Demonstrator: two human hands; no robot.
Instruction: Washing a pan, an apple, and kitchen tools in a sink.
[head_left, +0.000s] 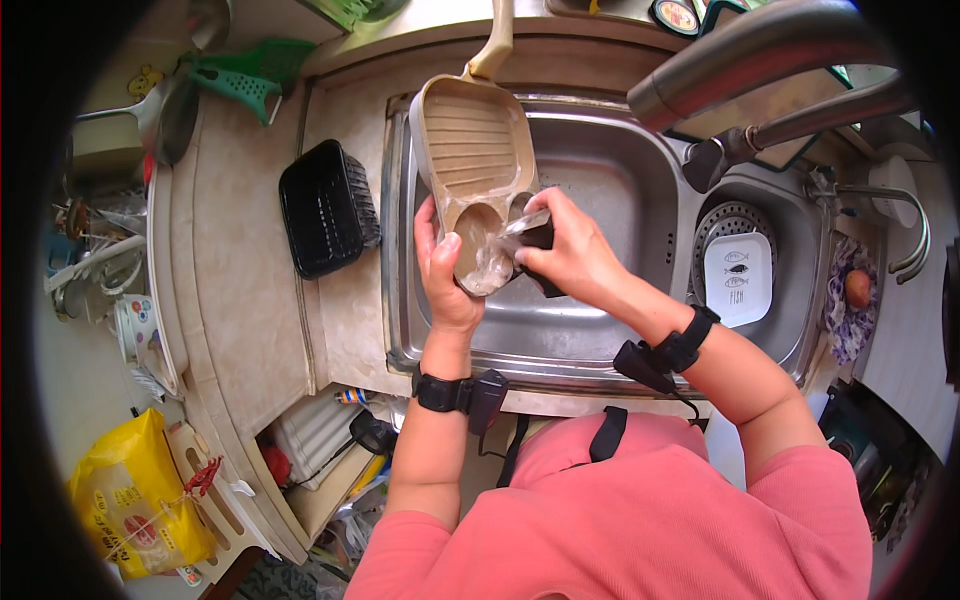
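A beige divided frying pan (474, 139) with a ridged section and round wells is tilted over the left sink basin (600, 322), its handle pointing away from me. My left hand (448, 274) grips the pan's near left edge, thumb on the rim by a round well. In my right hand (571, 251) is a dark, flat item with a clear, crinkled plastic-like part (517, 234), held against the wells; its exact kind I cannot tell. Whitish wet residue or film shows in the nearest well.
A black plastic tray (319, 210) rests on the counter left of the sink. A large metal faucet (750, 67) reaches in from the upper right. The right basin holds a perforated metal strainer (731, 217) and a white fish-printed dish (739, 300). A yellow bag (135, 495) lies lower left.
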